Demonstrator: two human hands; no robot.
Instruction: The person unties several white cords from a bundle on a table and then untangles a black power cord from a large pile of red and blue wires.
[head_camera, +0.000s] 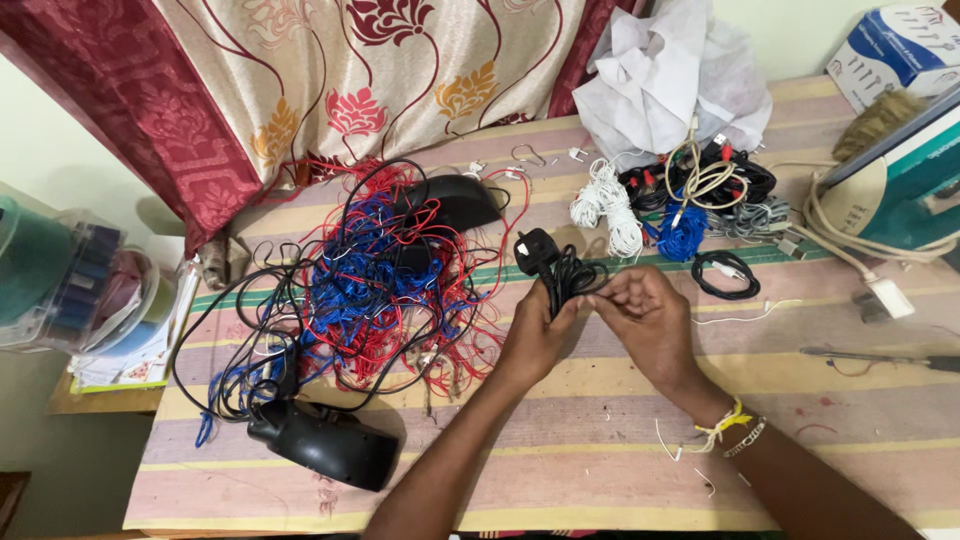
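Pinching a bundled black cable with its plug, left hand and right hand fingers close around it.

This looks like a home corner used for small electrical repairs. A flowered curtain hangs behind the striped tabletop, strewn with tangled wires, coiled cables and a clothes iron

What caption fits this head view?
Two hands bundle a black power cord beside tangled red and blue wires.
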